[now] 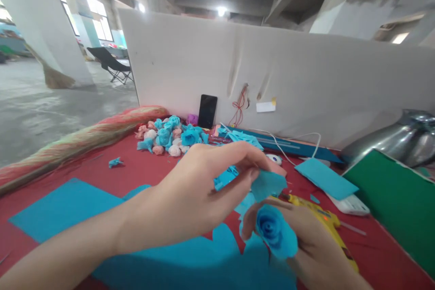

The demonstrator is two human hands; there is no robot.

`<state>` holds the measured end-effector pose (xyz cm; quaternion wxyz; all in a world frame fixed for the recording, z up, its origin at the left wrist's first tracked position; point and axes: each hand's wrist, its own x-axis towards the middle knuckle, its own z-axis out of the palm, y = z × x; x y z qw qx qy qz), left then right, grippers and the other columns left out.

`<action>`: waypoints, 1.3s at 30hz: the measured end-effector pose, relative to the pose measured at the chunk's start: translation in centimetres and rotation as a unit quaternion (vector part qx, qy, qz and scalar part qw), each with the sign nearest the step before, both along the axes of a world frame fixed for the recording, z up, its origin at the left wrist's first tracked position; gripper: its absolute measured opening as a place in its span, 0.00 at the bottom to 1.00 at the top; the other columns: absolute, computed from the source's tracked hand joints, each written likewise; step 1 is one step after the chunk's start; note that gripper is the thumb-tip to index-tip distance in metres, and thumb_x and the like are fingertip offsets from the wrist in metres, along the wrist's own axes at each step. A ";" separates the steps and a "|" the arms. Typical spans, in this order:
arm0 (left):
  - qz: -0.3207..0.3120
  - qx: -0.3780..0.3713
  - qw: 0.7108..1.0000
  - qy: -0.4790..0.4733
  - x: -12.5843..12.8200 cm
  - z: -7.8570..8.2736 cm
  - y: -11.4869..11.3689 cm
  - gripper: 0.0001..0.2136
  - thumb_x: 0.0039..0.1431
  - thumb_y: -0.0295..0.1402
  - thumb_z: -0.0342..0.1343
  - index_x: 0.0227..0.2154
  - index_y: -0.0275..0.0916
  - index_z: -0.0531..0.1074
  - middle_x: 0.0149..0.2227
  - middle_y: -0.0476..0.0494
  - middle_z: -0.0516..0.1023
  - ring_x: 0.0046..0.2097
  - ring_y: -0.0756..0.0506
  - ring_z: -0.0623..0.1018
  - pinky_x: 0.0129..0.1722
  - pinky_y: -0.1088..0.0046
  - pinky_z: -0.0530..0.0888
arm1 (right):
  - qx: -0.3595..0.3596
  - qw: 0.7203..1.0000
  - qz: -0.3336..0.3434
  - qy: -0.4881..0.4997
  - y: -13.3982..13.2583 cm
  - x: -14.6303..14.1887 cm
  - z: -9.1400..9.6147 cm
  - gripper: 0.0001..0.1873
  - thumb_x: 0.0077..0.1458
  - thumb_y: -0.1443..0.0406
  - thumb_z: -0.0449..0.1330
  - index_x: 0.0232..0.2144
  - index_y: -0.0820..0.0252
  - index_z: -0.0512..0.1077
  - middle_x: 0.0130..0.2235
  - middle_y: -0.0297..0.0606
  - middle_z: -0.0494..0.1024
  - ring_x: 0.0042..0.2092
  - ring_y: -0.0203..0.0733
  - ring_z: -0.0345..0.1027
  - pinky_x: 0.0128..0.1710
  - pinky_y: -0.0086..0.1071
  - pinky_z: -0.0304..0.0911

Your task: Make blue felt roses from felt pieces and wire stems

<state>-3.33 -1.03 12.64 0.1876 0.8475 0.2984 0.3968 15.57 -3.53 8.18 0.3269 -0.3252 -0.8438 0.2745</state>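
Note:
My left hand pinches a small blue crepe paper petal between thumb and fingertips. Just below it, my right hand is closed round the base of a blue paper rose, whose spiral of petals faces up toward me. The petal is held above the rose, and I cannot tell if the two touch. Under both hands lie large blue paper sheets with curved cut edges. A yellow glue gun lies on the table, partly hidden by my right hand.
Finished blue, pink and white paper flowers are piled at the back left. A phone leans on the white partition. At right are a stack of blue paper, a green board and a metal kettle. A rolled cloth edges the left.

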 end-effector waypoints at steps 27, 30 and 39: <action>-0.105 -0.216 0.966 -0.098 0.0 -0.7 -0.1 0.12 0.61 0.29 0.44 0.44 0.50 0.65 0.33 0.55 0.75 0.24 0.56 0.74 0.17 0.86 0.69 | -0.016 0.992 -0.060 0.106 0.3 -0.5 -0.6 0.15 0.60 0.62 0.50 0.23 0.60 0.69 0.20 0.31 0.70 0.19 0.28 0.61 0.17 0.19 0.55; -0.059 -0.166 0.981 -0.076 -0.2 -0.9 -0.1 0.12 0.60 0.29 0.45 0.43 0.52 0.66 0.38 0.56 0.74 0.22 0.58 0.70 0.20 0.85 0.70 | -0.043 0.991 -0.061 0.115 0.1 -0.6 -0.7 0.14 0.60 0.61 0.50 0.25 0.58 0.69 0.22 0.30 0.70 0.21 0.28 0.61 0.19 0.18 0.56; -0.083 -0.137 0.986 -0.042 -0.5 -0.3 0.2 0.14 0.59 0.25 0.41 0.43 0.45 0.66 0.29 0.53 0.72 0.20 0.56 0.67 0.18 0.83 0.67 | -0.097 0.986 -0.107 0.083 -0.3 -0.7 -0.7 0.20 0.58 0.51 0.49 0.24 0.59 0.67 0.22 0.33 0.69 0.24 0.32 0.62 0.22 0.22 0.59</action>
